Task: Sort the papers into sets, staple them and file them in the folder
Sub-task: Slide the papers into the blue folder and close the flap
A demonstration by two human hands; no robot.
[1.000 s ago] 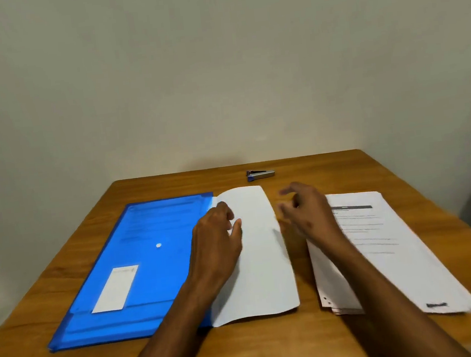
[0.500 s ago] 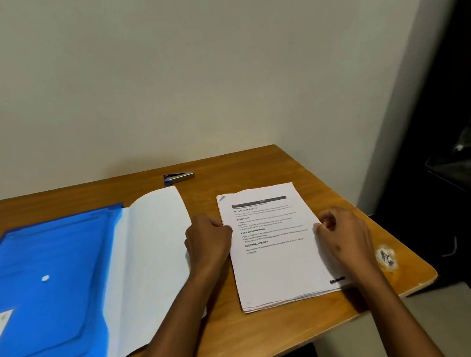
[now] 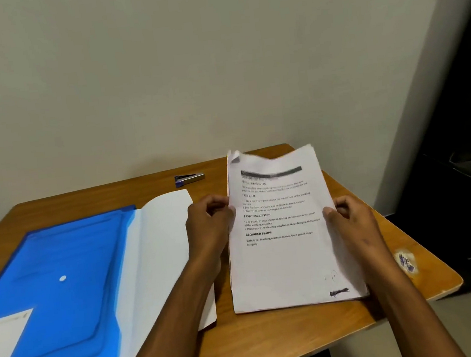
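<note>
Since half a second ago you've tipped the stack (image 3: 285, 248) up: its far end is now off the table (image 3: 274, 337), near edge still resting on the wood. Far corners look blurred and curled.

Your left hand (image 3: 208, 224) grips the stack's left edge, fingers curled round it. Your right hand (image 3: 349, 221) pinches the right edge, thumb on the printed face. Top sheet shows printed headings and a dark bar across the top.

Nearest you on the left, the blue folder (image 3: 62, 286) lies flat on the table with a white label at its near corner and a white snap dot in the middle. A loose sheet (image 3: 161, 258) sticks out from the folder's right side, partly under your left forearm, just beside the stack.

Stapler (image 3: 189, 178) sits at the far edge of the table, well apart from both hands, between the sheet and the stack's raised end.

Worn sticker (image 3: 405, 260) on the table's right corner, near your right forearm. Wall (image 3: 187, 67) behind.
</note>
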